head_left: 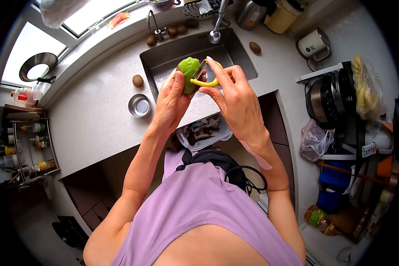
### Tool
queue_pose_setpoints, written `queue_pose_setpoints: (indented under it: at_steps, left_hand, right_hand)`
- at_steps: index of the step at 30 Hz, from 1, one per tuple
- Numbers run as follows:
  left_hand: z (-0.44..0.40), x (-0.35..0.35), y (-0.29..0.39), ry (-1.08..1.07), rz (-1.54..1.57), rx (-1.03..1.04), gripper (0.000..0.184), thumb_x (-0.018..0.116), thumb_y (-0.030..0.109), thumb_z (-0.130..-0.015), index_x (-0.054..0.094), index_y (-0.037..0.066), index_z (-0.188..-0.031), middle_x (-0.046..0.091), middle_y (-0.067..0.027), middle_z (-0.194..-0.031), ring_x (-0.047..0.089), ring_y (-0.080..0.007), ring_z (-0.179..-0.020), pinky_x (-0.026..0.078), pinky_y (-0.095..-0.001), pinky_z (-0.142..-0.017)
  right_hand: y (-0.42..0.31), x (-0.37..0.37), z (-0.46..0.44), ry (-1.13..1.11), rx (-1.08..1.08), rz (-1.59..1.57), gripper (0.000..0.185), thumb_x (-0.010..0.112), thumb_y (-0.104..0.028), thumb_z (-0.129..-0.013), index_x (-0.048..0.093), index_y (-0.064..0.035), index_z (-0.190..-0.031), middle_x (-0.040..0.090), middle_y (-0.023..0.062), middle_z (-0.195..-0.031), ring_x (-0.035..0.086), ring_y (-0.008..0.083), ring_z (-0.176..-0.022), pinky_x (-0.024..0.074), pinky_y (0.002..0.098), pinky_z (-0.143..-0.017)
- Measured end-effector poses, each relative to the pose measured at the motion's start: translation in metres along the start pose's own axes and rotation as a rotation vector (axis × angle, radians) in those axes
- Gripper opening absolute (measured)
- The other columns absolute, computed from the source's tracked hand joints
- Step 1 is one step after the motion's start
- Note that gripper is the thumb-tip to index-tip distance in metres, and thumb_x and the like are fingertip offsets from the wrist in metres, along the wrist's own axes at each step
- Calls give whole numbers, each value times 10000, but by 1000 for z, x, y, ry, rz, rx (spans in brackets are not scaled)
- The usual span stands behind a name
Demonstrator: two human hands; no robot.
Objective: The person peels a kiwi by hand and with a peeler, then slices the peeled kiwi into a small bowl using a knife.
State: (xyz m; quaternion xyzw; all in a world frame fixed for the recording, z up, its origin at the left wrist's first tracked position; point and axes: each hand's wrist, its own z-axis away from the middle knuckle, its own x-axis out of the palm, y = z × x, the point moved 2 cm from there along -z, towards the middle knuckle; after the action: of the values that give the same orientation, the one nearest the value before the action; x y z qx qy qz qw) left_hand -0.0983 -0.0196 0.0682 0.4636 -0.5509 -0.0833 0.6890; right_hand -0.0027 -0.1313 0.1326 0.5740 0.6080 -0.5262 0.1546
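Note:
A partly peeled kiwi [189, 71], bright green with brown skin showing at its left edge, is held in my left hand [170, 98] above the near edge of the sink. My right hand [237, 99] grips a yellow peeler [208, 83], its metal blade against the right side of the fruit. Fingers of my left hand are partly hidden behind the fruit. Below the hands, a plastic bin [207, 132] holds dark scraps.
The steel sink [155, 62] has a faucet [215, 35] behind it. On the counter [93, 115] are a metal bowl [139, 105], a brown kiwi [138, 80] and another [255, 47] right of the sink. Several more lie behind it. A kettle [312, 44] stands back right.

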Motion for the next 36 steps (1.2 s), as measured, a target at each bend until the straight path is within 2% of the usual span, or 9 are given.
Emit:
queue_pose_setpoints:
  at_steps: [15,24,36]
  left_hand:
    - [-3,1,-3,19,37,36,521,425,420,-1007,450,-9,-1300,553,-101,-1237,520,-161,-1163,389,-328,-1035]
    - [-3,2,-6,77,4,73,509,415,427,-1010,471,-7,-1268,575,-113,-1200,559,-172,-1084,422,-328,-987]
    - [-7,9,-5,170,138,73,498,430,419,-1002,517,-21,-1219,591,-129,-1191,570,-190,-1102,442,-345,-995]
  right_hand:
    - [-4,6,0,17,-3,22,569,706,-305,-820,547,-15,-1283,508,102,-921,599,228,-799,528,326,-666]
    - [-6,11,1,18,-13,44,578,713,-288,-817,532,28,-1266,507,113,-926,608,234,-810,531,320,-683]
    - [-10,16,4,3,-10,74,589,722,-277,-811,522,36,-1268,504,127,-928,626,245,-801,534,312,-697]
